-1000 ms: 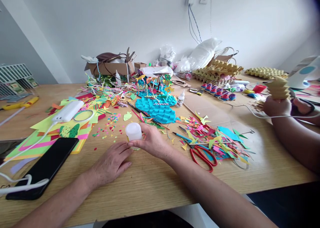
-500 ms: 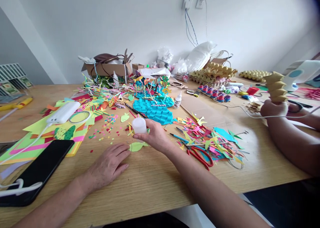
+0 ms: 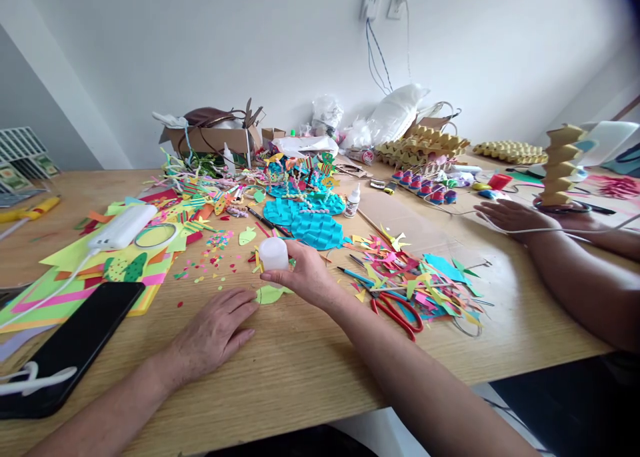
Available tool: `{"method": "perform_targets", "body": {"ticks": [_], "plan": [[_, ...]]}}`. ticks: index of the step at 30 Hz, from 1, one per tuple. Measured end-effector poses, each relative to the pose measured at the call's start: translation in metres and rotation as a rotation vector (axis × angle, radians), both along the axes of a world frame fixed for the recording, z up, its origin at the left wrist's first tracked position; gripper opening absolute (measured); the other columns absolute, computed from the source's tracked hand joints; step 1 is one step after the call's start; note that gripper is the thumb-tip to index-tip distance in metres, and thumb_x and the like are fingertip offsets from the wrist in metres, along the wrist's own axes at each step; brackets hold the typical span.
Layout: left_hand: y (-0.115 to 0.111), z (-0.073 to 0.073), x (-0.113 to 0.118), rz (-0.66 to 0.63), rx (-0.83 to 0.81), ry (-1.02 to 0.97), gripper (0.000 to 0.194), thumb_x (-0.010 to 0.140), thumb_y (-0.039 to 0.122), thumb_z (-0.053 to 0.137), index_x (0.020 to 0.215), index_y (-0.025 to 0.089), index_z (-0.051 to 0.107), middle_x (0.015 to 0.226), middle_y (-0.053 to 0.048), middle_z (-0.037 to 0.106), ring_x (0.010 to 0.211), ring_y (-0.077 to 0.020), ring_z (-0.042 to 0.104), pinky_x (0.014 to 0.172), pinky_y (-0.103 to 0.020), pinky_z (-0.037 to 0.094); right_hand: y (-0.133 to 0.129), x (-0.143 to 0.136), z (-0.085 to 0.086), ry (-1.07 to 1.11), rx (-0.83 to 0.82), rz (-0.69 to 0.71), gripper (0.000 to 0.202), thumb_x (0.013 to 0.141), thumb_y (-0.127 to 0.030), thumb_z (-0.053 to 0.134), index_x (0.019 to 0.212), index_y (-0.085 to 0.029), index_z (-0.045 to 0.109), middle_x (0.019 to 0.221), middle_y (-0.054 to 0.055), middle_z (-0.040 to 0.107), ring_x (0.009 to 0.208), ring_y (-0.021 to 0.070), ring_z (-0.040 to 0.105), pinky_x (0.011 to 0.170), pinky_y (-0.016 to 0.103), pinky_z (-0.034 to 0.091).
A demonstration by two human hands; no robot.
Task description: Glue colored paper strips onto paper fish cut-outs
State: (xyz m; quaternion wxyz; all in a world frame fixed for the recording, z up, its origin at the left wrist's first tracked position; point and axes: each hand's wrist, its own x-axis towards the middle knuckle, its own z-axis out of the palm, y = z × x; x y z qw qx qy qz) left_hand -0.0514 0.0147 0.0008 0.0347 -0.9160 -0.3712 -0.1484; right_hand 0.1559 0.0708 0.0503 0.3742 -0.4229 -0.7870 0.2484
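A small white translucent bottle (image 3: 273, 253) is gripped in my right hand (image 3: 307, 272), its round base facing me, above a light green paper fish (image 3: 270, 295) on the table. My left hand (image 3: 217, 330) lies on the wood with fingers spread a little, the fingertips at the fish's left end. The bottle's tip is hidden. Behind it rests another small green paper fish (image 3: 247, 235), beside scattered confetti dots (image 3: 219, 240). Blue scaly paper pieces (image 3: 317, 230) lie further back.
Red-handled scissors (image 3: 397, 313) and paper scraps (image 3: 400, 270) lie right of my hands. A black phone (image 3: 83, 343) and coloured sheets are at left. On the right, a person's hands (image 3: 520, 218) are beside an egg-carton stack (image 3: 561, 167).
The other person's near hand has come off the egg-carton stack and spread out over the table; the stack stands more upright. The view has shifted slightly. My hands hold the same pose.
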Motion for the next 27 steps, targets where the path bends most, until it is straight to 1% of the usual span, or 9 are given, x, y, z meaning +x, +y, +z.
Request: {"method": "perform_targets", "body": {"ticks": [6,12,17,22,24,27], "plan": [[0.0005,-0.0015,-0.0002,-0.002,-0.001,0.004,0.029,0.083,0.025,0.048,0.110,0.017,0.057,0.115,-0.009,0.058,0.108,-0.0235,0.051,0.093,-0.040,0.044,-0.0033,-0.0003,0.0012,0.017,-0.032,0.092,0.037,0.066,-0.038,0.071,0.094,-0.015,0.063,0.084,0.002,0.063,0.075,0.0164,0.056,0.065,0.024,0.039],[0.0011,-0.0020,-0.0007,0.008,-0.011,0.006,0.030,0.083,0.024,0.048,0.111,0.018,0.056,0.118,-0.008,0.057,0.110,-0.0231,0.050,0.093,-0.039,0.043,-0.0013,0.0030,0.0006,0.027,0.016,0.033,0.035,0.064,-0.038,0.072,0.090,-0.016,0.064,0.085,0.003,0.063,0.077,0.0171,0.056,0.066,0.024,0.039],[0.0011,-0.0023,-0.0014,0.016,-0.022,0.010,0.031,0.084,0.028,0.047,0.111,0.018,0.057,0.119,-0.009,0.057,0.110,-0.0238,0.050,0.094,-0.039,0.043,-0.0029,0.0017,0.0009,0.018,-0.015,0.080,0.036,0.065,-0.039,0.071,0.092,-0.015,0.064,0.082,0.002,0.064,0.074,0.0163,0.055,0.064,0.024,0.039],[-0.0001,-0.0009,-0.0005,0.015,-0.029,0.013,0.030,0.084,0.028,0.047,0.111,0.018,0.057,0.119,-0.009,0.057,0.110,-0.0239,0.050,0.094,-0.040,0.043,-0.0003,0.0026,-0.0016,0.056,0.040,0.025,0.035,0.065,-0.040,0.071,0.089,-0.017,0.064,0.082,0.001,0.063,0.074,0.0154,0.055,0.063,0.022,0.038],[-0.0002,-0.0004,-0.0002,0.017,-0.035,0.012,0.030,0.084,0.027,0.047,0.111,0.018,0.057,0.119,-0.008,0.057,0.110,-0.0236,0.050,0.094,-0.039,0.043,0.0000,0.0026,-0.0023,0.051,0.050,0.026,0.035,0.065,-0.040,0.071,0.089,-0.017,0.064,0.082,0.002,0.063,0.074,0.0156,0.055,0.063,0.023,0.038],[0.0000,0.0000,-0.0001,0.017,-0.038,0.004,0.029,0.084,0.027,0.047,0.110,0.018,0.057,0.118,-0.008,0.057,0.110,-0.0237,0.050,0.095,-0.040,0.042,-0.0016,0.0008,-0.0014,0.034,0.022,0.048,0.035,0.065,-0.040,0.071,0.090,-0.016,0.064,0.082,0.002,0.063,0.074,0.0160,0.055,0.064,0.024,0.038]]}}
